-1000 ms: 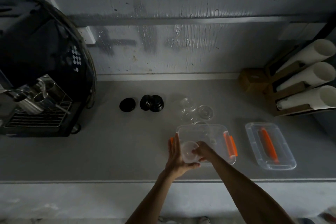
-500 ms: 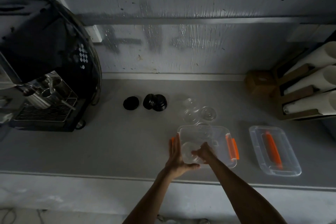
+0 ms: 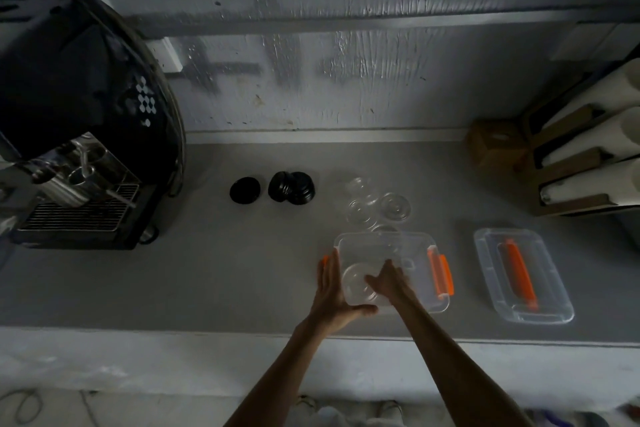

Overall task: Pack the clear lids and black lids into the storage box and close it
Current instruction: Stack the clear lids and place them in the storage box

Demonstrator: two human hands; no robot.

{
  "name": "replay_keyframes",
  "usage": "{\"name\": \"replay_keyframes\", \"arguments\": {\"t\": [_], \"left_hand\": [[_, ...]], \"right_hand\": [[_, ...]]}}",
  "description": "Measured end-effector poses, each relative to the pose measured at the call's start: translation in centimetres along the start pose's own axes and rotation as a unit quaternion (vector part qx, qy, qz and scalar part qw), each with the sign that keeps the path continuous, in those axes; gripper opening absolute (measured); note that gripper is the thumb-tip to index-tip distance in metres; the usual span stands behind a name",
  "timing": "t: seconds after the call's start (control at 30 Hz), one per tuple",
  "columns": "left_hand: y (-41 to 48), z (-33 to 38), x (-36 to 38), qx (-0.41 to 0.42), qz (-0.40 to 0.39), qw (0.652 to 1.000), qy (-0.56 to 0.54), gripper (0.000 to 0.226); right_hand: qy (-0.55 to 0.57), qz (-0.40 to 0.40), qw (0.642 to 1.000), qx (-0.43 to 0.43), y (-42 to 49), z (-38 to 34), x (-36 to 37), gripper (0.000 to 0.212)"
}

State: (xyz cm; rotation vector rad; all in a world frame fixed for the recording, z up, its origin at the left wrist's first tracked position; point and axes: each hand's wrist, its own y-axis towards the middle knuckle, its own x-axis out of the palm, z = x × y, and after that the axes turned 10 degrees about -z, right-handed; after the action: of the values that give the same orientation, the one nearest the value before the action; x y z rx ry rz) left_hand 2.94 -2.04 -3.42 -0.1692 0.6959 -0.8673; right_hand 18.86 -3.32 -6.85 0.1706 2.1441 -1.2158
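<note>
A clear storage box [image 3: 420,250] with orange latches stands open near the counter's front edge. My right hand [image 3: 389,282] reaches into it and rests on a round clear lid [image 3: 356,284] at the box's left end. My left hand [image 3: 332,291] lies flat against the box's left wall, fingers apart, thumb under the near corner. Several more clear lids [image 3: 375,206] lie just behind the box. Black lids sit farther left: a single one [image 3: 245,190] and a small pile [image 3: 291,187]. The box's own cover [image 3: 521,274], clear with an orange handle, lies to the right.
A black coffee machine [image 3: 79,135] with a metal drip grate fills the left side. At the right, a rack [image 3: 588,156] holds white cup stacks, with a small brown carton [image 3: 495,146] beside it. The grey counter's front edge [image 3: 207,333] runs below my hands.
My right hand has pushed the clear lid lower into the box's left end. My left hand stays against the box wall. The view has shifted slightly.
</note>
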Motion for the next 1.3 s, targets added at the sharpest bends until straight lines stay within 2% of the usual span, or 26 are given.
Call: {"name": "replay_keyframes", "arguments": {"t": [0.1,0.13,0.23,0.27,0.33,0.4,0.5,0.6,0.67,0.7,0.77,0.83,0.87,0.97,1.13,1.3], "left_hand": [[-0.3,0.9,-0.7,-0.049,0.015,0.998,0.029,0.122],[-0.4,1.4,-1.3,-0.059,0.056,0.996,0.042,0.108],[1.3,2.4,-3.5,-0.094,0.222,0.969,0.054,0.076],[2.7,2.6,-4.5,-0.085,0.244,0.965,0.047,0.068],[6.1,2.6,-6.3,-0.067,0.225,0.971,0.042,0.044],[10.0,3.0,-7.9,-0.079,0.188,0.978,0.035,0.024],[15.7,3.3,-8.4,-0.142,0.135,0.98,0.02,0.023],[19.6,2.6,-7.1,-0.233,0.084,0.968,-0.044,0.045],[20.9,1.8,-5.8,-0.268,0.056,0.958,-0.086,0.063],[21.5,1.4,-5.2,-0.278,0.047,0.955,-0.095,0.068],[22.5,0.4,-4.3,-0.299,0.044,0.946,-0.119,0.069],[23.1,-0.2,-4.1,-0.311,0.053,0.932,-0.18,0.055],[23.4,-0.5,-4.1,-0.31,0.053,0.928,-0.201,0.044],[23.1,-0.4,-4.6,-0.311,0.037,0.92,-0.237,0.012],[22.2,0.2,-5.4,-0.302,0.019,0.921,-0.247,0.015],[22.8,0.5,-5.8,-0.276,0.015,0.927,-0.252,0.024]], "right_hand": [[-0.076,0.036,0.995,-0.048,-3.0,-1.1,-2.8,0.044],[-0.079,0.049,0.994,-0.063,-3.8,-1.4,-4.2,0.036],[-0.019,0.111,0.99,-0.089,-4.5,-2.2,-8.9,0.029],[-0.001,0.135,0.987,-0.087,-3.8,-2.6,-10.6,0.028],[0.021,0.159,0.984,-0.083,-1.4,-3.2,-13.1,0.026],[0.012,0.146,0.988,-0.057,2.2,-3.7,-14.7,0.025],[-0.057,0.049,0.997,-0.008,7.9,-3.6,-14.9,0.036],[-0.142,-0.069,0.987,0.0,11.9,-3.2,-12.9,0.073],[-0.173,-0.085,0.981,0.007,12.0,-3.5,-11.8,0.094],[-0.188,-0.076,0.979,0.004,11.8,-3.7,-11.3,0.097],[-0.209,-0.047,0.977,0.01,12.0,-4.1,-10.7,0.081],[-0.227,-0.021,0.974,0.013,12.5,-4.1,-10.2,0.05],[-0.237,-0.022,0.971,0.007,12.5,-4.2,-10.3,0.043],[-0.217,-0.038,0.975,0.0,12.3,-3.7,-11.0,0.041],[-0.146,-0.043,0.987,-0.061,11.9,-1.7,-15.3,0.027],[0.004,0.036,0.996,-0.08,14.3,-1.6,-18.4,0.017]]}}
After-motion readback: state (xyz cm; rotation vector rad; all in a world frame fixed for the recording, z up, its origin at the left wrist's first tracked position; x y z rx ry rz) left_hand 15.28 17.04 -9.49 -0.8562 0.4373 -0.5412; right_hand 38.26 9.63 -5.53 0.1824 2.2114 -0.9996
